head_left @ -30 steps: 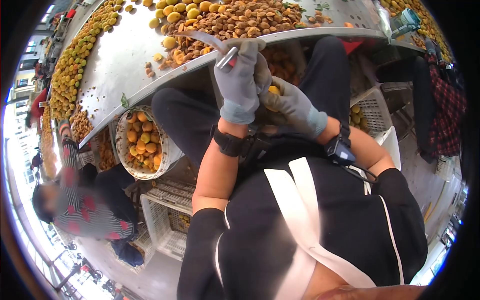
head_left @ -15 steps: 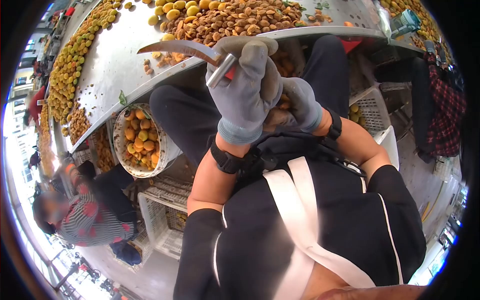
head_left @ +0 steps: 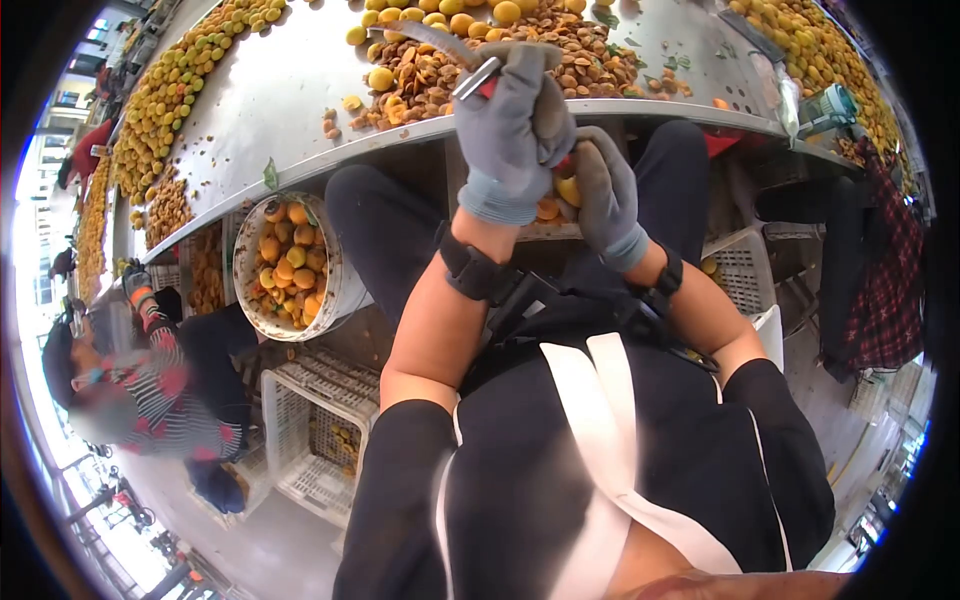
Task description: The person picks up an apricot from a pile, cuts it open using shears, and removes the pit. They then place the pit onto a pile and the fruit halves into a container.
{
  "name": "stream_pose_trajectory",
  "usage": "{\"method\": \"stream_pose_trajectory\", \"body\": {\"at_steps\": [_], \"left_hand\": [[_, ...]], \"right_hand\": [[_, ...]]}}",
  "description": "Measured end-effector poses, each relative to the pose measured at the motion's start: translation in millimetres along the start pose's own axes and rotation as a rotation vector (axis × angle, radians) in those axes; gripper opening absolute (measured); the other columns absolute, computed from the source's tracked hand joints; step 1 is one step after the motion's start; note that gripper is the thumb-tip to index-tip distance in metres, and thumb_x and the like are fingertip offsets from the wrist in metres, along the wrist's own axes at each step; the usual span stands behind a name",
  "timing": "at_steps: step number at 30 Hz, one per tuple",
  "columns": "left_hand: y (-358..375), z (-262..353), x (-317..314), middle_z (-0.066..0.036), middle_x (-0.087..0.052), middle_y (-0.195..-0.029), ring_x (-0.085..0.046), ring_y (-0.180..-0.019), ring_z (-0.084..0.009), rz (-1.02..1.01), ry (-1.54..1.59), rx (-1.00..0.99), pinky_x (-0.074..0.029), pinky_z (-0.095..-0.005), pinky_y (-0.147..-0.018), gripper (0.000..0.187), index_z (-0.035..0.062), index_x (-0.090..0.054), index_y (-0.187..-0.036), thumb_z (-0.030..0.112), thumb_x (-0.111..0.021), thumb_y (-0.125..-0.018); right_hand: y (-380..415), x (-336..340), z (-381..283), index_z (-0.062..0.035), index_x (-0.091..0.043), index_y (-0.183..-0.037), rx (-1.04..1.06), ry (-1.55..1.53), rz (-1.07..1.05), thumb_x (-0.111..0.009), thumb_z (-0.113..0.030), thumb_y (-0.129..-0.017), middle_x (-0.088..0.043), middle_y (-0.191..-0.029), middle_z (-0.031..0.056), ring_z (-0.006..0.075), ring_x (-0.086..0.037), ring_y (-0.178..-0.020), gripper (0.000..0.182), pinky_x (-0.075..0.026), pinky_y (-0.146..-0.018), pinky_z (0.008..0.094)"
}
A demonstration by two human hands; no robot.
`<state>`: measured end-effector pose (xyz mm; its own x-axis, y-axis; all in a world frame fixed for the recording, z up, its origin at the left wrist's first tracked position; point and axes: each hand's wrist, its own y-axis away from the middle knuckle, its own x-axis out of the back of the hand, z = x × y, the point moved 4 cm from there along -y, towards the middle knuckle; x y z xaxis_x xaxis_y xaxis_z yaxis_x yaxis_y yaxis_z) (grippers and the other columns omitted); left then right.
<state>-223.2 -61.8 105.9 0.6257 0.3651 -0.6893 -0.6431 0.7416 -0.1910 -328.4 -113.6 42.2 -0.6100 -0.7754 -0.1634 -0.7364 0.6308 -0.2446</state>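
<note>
My left hand (head_left: 508, 135), in a grey work glove, is closed around the red handle of a curved knife (head_left: 425, 37). Its blade points left over the metal table's edge, and a shiny metal collar shows beside the fist. Just right of it and lower, my gloved right hand (head_left: 607, 195) has its fingers curled, with a yellow apricot (head_left: 568, 190) at their inner side. The glove hides part of that fruit. Beyond the knife lies a heap of brown apricot pits (head_left: 590, 75) with yellow apricots (head_left: 455, 24) behind it.
A white bucket (head_left: 340, 290) of apricots stands left of my knee. White crates (head_left: 285, 440) sit on the floor, left and right. The metal table (head_left: 290, 90) carries apricot rows. Co-workers sit at left (head_left: 150, 390) and right (head_left: 880, 270). A clear jar with a teal lid (head_left: 835, 105) stands at right.
My left hand has moved up and forward with the knife, whose blade is now over the fruit heap. My right hand has turned more upright, and the hands are slightly farther apart. The view has shifted.
</note>
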Motion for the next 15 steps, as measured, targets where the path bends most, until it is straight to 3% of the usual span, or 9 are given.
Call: {"method": "stream_pose_trajectory", "body": {"at_steps": [1,2,4,5,8,12,14,15], "left_hand": [[-1,-1,6,0.004,-0.036,-0.05,-0.029,-0.037,-0.0058,0.013,0.026,0.025,-0.024,-0.0226,-0.036,0.023,0.0063,-0.061,-0.095,0.028,-0.053,-0.098],[0,-2,10,0.004,-0.036,-0.05,-0.029,-0.037,-0.0058,0.009,0.025,0.033,-0.024,-0.0226,-0.036,0.023,0.0063,-0.061,-0.095,0.028,-0.053,-0.098],[5,-5,12,0.003,-0.037,-0.05,-0.029,-0.037,-0.0057,-0.028,-0.025,0.032,-0.024,-0.0226,-0.036,0.024,0.0055,-0.061,-0.094,0.027,-0.053,-0.098],[8,-7,10,0.003,-0.037,-0.05,-0.029,-0.037,-0.0058,-0.021,-0.04,0.063,-0.024,-0.023,-0.036,0.024,0.0048,-0.061,-0.095,0.026,-0.052,-0.099],[16,-10,12,0.002,-0.037,-0.05,-0.028,-0.036,-0.0063,-0.043,-0.091,0.046,-0.024,-0.0232,-0.036,0.023,0.0048,-0.061,-0.096,0.026,-0.051,-0.099],[21,-13,14,0.0,-0.041,-0.05,-0.029,-0.035,-0.0073,0.018,-0.167,0.027,-0.026,-0.0236,-0.035,0.02,0.003,-0.06,-0.096,0.022,-0.054,-0.098],[22,-13,13,0.0,-0.042,-0.05,-0.03,-0.035,-0.0074,0.045,-0.168,-0.018,-0.026,-0.0237,-0.035,0.019,0.0024,-0.06,-0.095,0.021,-0.055,-0.097],[22,-11,12,-0.001,-0.044,-0.051,-0.032,-0.035,-0.0075,0.071,-0.17,-0.065,-0.027,-0.0237,-0.034,0.019,0.0018,-0.059,-0.095,0.02,-0.056,-0.097]], "right_hand": [[1,5,8,-0.0015,-0.055,-0.12,-0.152,0.045,-0.073,-0.05,-0.011,-0.093,-0.06,-0.114,0.0047,0.0103,-0.056,-0.104,0.028,-0.047,-0.086,0.0279],[1,4,3,-0.0015,-0.055,-0.12,-0.154,0.044,-0.064,-0.05,-0.011,-0.093,-0.06,-0.114,0.0047,0.0103,-0.056,-0.104,0.028,-0.047,-0.086,0.0279],[4,-8,-10,-0.0085,-0.051,-0.121,-0.506,-0.142,-0.282,-0.035,-0.02,-0.102,-0.06,-0.089,0.0038,0.0043,-0.051,-0.058,0.028,-0.037,-0.046,0.0142],[5,-11,-15,-0.0103,-0.047,-0.126,-0.718,-0.341,-0.277,-0.038,-0.024,-0.101,-0.06,-0.089,0.0038,0.0044,-0.055,-0.061,0.03,-0.036,-0.044,0.0094],[9,-10,-12,-0.0096,-0.053,-0.12,-0.84,-0.244,-0.203,-0.041,-0.029,-0.099,-0.06,-0.09,0.0037,0.0066,-0.06,-0.067,0.03,-0.044,-0.05,0.013],[13,-12,-1,-0.0083,-0.058,-0.11,-0.824,-0.245,-0.066,-0.041,-0.034,-0.099,-0.06,-0.088,0.0025,0.0066,-0.06,-0.072,0.033,-0.046,-0.055,0.017],[1,-6,4,-0.0077,-0.06,-0.102,-0.15,0.3,-0.197,-0.041,-0.041,-0.1,-0.061,-0.086,0.0006,0.0056,-0.058,-0.075,0.038,-0.046,-0.058,0.0193],[4,-9,7,-0.0077,-0.06,-0.102,-0.149,0.3,-0.197,-0.041,-0.041,-0.1,-0.061,-0.086,0.0006,0.0056,-0.058,-0.075,0.038,-0.046,-0.058,0.0193]]}}
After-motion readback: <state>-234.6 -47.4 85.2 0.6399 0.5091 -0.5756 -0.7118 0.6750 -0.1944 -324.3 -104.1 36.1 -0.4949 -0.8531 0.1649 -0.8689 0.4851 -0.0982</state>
